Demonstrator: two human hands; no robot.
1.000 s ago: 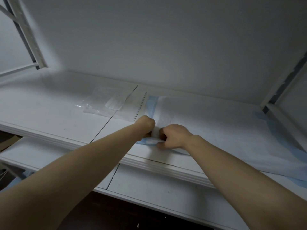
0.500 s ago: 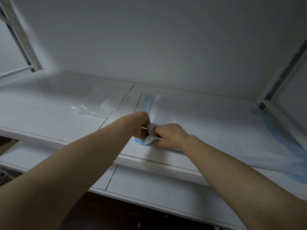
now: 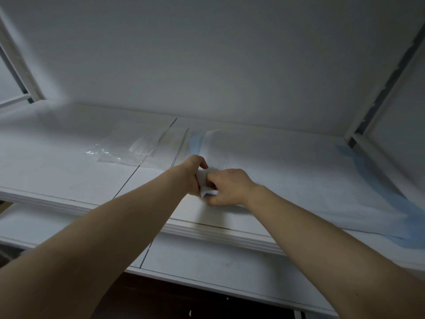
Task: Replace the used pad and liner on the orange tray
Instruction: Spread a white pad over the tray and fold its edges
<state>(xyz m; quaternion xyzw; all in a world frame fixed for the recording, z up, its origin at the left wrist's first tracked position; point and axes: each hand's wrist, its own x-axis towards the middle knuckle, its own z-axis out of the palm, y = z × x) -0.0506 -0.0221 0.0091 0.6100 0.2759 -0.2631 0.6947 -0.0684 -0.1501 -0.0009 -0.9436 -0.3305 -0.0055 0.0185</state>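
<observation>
"Pad (image 3: 287, 171) first: where is it lying on your feed?"

"Working outward from the lens: my two bare forearms are filling the bottom of the view, their elbows cut off by the picture's edge. Under them a lower white ledge (image 3: 207, 256) is running across, and below that everything is sinking into dark I cannot read. Next, the hands are meeting at the near left corner of the pad. My left hand (image 3: 194, 173) and right hand (image 3: 230, 187) are touching each other, both clenching a bunched white wad (image 3: 208, 189) of that corner, a sliver of blue showing beneath it."

"Are the fingers showing?"

"Barely. The right hand is turning its back to me, fingers curling under and out of sight; the left hand's fingertips are hiding behind the wad. Beyond them the pad is lying flat across the right half of the white shelf (image 3: 57, 176), a blue border running along its left end and right side, its right end cut off by the picture's edge. Farther left a clear plastic bag (image 3: 128, 146) is lying crumpled; what it is holding I cannot tell. Behind everything a plain white wall (image 3: 207, 65) is rising, with frame posts (image 3: 379, 93) flanking it."
</observation>
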